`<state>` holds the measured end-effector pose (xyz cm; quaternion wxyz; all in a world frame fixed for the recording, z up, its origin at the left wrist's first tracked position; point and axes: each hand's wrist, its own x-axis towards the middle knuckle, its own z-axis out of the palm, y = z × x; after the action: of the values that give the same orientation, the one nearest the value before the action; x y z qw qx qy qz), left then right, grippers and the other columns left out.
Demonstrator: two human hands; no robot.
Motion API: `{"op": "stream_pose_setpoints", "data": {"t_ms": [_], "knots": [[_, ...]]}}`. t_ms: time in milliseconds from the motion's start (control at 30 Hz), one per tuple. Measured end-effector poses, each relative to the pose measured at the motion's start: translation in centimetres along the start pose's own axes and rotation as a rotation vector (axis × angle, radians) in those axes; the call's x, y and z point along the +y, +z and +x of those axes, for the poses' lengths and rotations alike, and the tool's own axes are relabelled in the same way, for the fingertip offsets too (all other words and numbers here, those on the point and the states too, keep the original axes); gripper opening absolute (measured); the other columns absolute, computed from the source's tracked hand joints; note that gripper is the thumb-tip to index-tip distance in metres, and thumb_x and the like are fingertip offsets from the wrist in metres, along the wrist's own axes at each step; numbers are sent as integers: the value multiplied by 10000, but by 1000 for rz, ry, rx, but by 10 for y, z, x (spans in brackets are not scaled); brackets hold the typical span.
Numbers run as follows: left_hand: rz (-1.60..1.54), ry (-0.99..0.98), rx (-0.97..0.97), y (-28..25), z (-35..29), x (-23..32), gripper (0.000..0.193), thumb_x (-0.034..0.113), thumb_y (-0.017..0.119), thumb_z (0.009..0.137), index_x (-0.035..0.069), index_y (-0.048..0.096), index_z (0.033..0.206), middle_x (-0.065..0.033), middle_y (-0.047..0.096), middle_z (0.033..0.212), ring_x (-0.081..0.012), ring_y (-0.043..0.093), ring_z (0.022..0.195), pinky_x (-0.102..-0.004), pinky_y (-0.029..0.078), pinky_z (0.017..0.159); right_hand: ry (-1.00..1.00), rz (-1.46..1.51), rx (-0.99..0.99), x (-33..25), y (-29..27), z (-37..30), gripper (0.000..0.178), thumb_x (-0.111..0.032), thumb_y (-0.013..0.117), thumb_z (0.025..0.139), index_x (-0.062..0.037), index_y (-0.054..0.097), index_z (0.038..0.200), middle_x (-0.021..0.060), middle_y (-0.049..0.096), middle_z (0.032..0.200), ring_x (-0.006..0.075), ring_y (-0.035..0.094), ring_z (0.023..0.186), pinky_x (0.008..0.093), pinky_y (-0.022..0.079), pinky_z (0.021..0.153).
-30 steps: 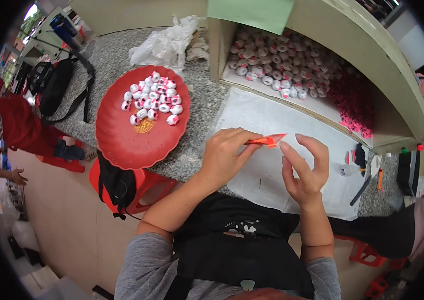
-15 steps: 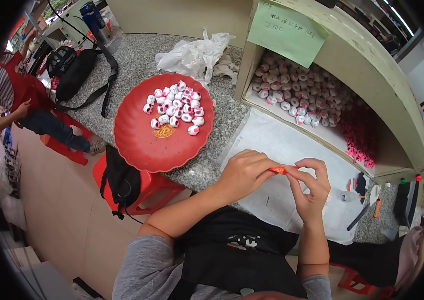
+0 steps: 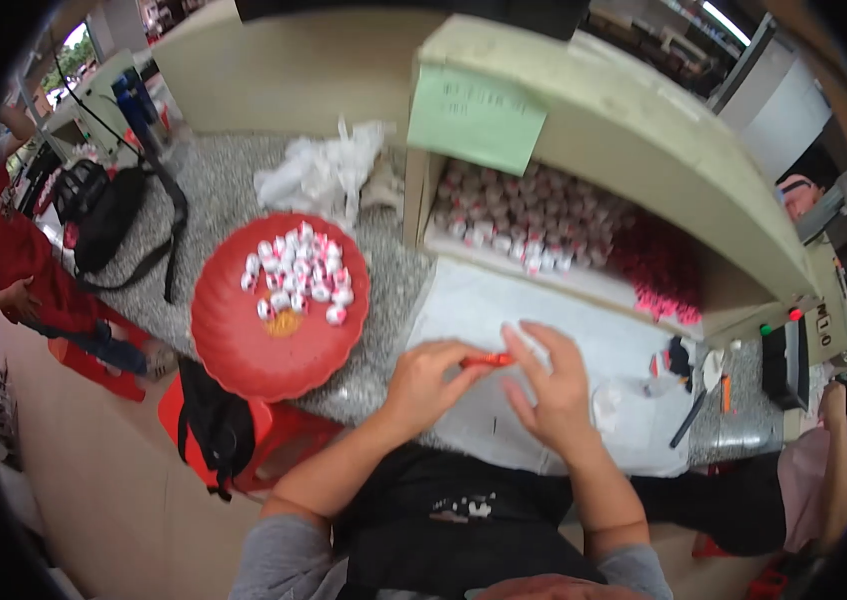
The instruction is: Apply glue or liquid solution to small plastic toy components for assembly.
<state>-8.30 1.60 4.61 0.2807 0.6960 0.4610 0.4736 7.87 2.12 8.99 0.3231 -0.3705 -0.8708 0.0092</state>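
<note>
Pinching orange-red piece (image 3: 489, 360) in left hand (image 3: 430, 388); holding right hand (image 3: 556, 392) close by with parted, seemingly empty fingers; apparently mid-handling, calling next for steady left pinch

This looks like a workshop or small factory floor: a speckled grey, stone-like worktop (image 3: 394, 275) carries a cream, curved-topped shelf unit (image 3: 624, 130) heaped with many small, round white-and-pink pieces (image 3: 534, 215), and a red, scalloped plate (image 3: 234, 350) holds more. A red plastic stool (image 3: 294, 430) stands at the worktop; nearby are a person in a dark red apron (image 3: 29, 235) and another in a pale pink top (image 3: 839, 480).
</note>
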Motion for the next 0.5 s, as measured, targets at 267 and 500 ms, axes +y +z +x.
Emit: {"op": "stream_pose_setpoints", "data": {"t_ms": [267,500], "knots": [[49,37,-76,-22,-9,29,211,88,603,685,21,579,883,-74,596,741,-138,565,667,-237,430,608,122,242,-87,-9,-9,-11,397,-47,581,694,-40,464,1073,113,570,786,229,557,667,286,448,597],[218,552,255,-122,107,128,342,76,567,707,54,499,1041,-60,544,619,-118,527,579,-241,423,591,-45,151,268,3,-35,-4,282,-41,595,672,-48,528,946,80,563,685,203,543,580,280,437,508]]}}
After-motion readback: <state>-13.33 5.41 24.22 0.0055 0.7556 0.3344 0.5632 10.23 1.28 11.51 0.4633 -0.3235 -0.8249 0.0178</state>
